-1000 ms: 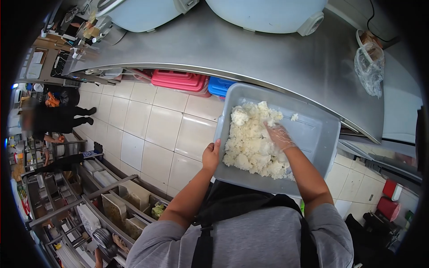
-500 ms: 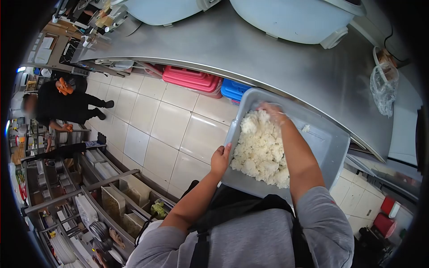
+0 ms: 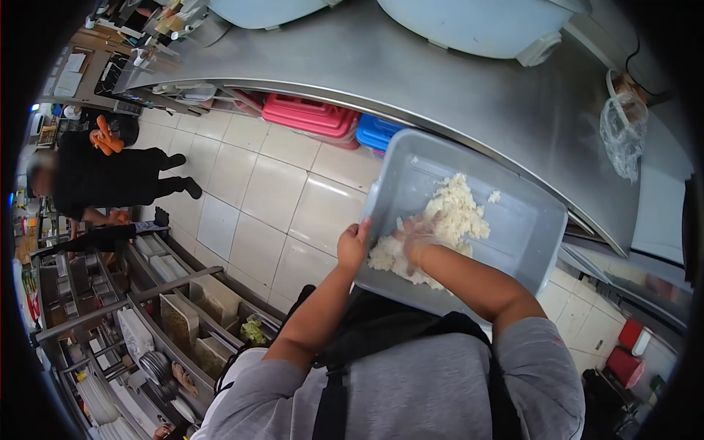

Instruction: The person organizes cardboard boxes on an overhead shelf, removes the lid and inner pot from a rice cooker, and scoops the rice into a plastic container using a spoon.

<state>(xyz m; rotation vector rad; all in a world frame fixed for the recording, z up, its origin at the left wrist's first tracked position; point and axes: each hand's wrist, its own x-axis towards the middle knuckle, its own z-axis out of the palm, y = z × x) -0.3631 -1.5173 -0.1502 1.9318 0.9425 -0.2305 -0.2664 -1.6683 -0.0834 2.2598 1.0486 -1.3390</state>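
Note:
A grey tub (image 3: 528,249) is in front of me, close to the steel counter's edge. White rice (image 3: 458,209) lies in its left half, with a small clump apart to the right. My left hand (image 3: 353,246) grips the tub's left wall, thumb at the rim. My right hand (image 3: 418,238), in a clear glove, is down in the rice near the tub's left side, its fingers spread and partly in the grains. The forearm hides some of the rice at the near side.
Pale blue containers (image 3: 477,29) stand on the steel counter (image 3: 337,62). Below it are a pink-lidded box (image 3: 308,116) and a blue-lidded box (image 3: 378,133). At the left, a person in black (image 3: 110,172) holds carrots (image 3: 108,136) near trays and racks.
My right hand has moved from the far side of the rice towards me and left. Rice has been shifted, baring the tub's far-left floor. The person in black has come nearer.

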